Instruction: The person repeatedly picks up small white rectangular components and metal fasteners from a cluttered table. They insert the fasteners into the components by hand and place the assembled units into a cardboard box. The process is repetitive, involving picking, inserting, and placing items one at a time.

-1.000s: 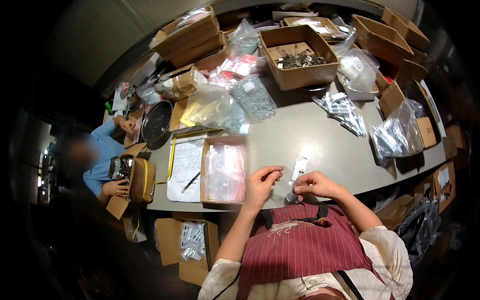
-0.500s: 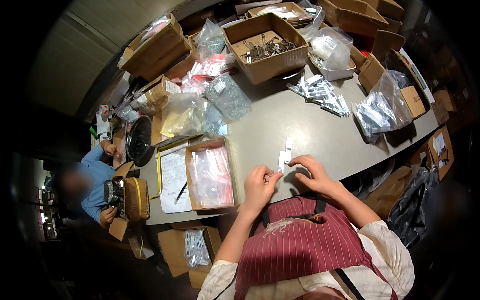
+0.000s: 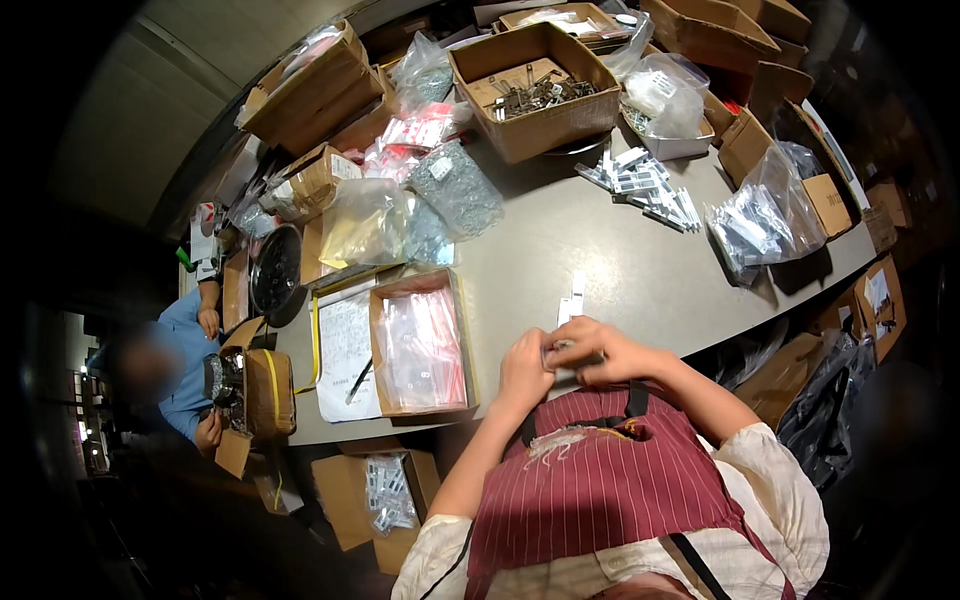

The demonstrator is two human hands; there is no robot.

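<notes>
Close to the table's near edge, my left hand (image 3: 526,368) and my right hand (image 3: 612,353) meet, fingertips against fingertips. Both are closed around something small that the fingers mostly hide; a pale bit shows between them. Just beyond the fingers, two slim white strips with dark marks (image 3: 572,300) lie side by side on the grey table (image 3: 520,270), their near ends covered by my hands. Left of my left hand stands an open carton of clear plastic bags with pink edges (image 3: 420,345).
Farther back are a carton of metal clips (image 3: 540,92), a loose pile of white strips (image 3: 645,185) and a plastic bag of similar pieces (image 3: 755,225). Clear bags (image 3: 365,225) lie on the left. A person in blue (image 3: 185,345) sits beyond a taped carton (image 3: 270,395).
My right hand has moved left from beside the white strips to meet my left hand, and its fingers have closed. The other person's far hand has shifted slightly.
</notes>
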